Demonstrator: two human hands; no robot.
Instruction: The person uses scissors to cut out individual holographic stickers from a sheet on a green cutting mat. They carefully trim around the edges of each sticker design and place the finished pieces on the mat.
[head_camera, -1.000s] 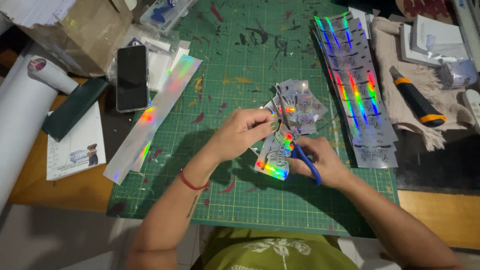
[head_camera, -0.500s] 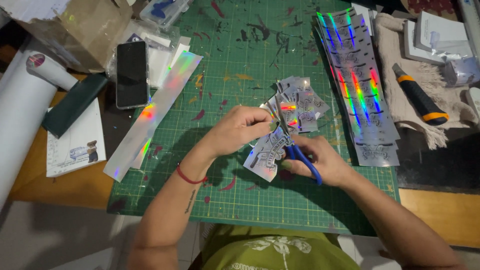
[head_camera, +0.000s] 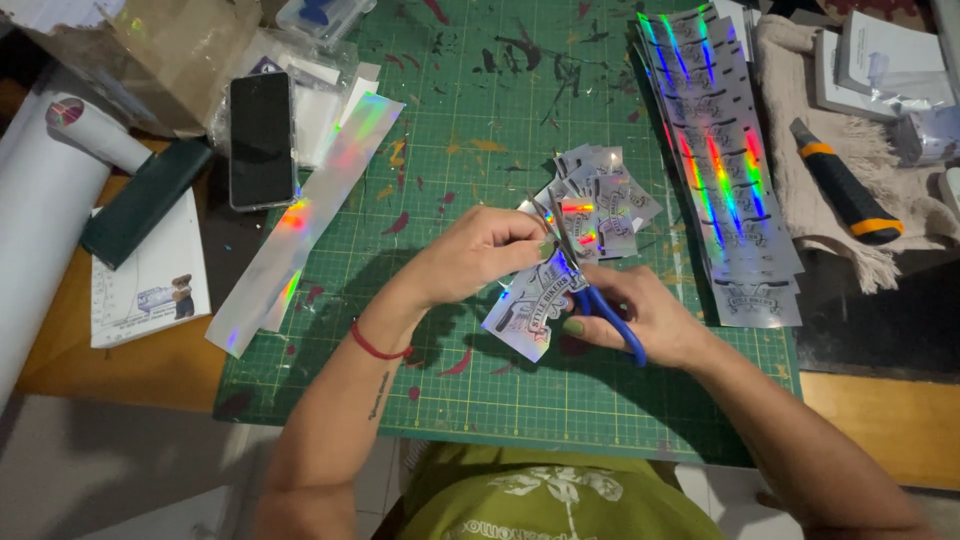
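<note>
Left hand: the left hand (head_camera: 478, 255) hovers over the green, paint-spattered cutting mat (head_camera: 480, 380), fingers curled and pinching the top edge of a silvery holographic sticker strip (head_camera: 527, 308).
Right hand: the right hand (head_camera: 640, 318) has its fingers through the loops of the blue-handled scissors (head_camera: 590, 298), thumb on top, closed around the handles.
Scissors: the blades point up and away, their tips meeting the strip just beside the left fingertips; I cannot tell how far they gape.
Strip: held clear of the mat between the two hands, tilted, its lower end hanging toward the person.
Change: a second ago the strip flashed a bright rainbow along its lower edge; now it reads mostly silver with its print showing, and it sits a little lower and more to the left.
Cut pieces: a small fan of cut holographic stickers (head_camera: 605, 200) lies on the mat just beyond the hands, unmoved.
Stack: a tall pile of uncut holographic sheets (head_camera: 725, 170) lies at the mat's right edge.
Nearby: a long blank holographic strip (head_camera: 300, 225) and a black phone (head_camera: 261, 138) lie to the left; a black-and-orange utility knife (head_camera: 845, 185) rests on a beige cloth (head_camera: 800, 120) to the right.
</note>
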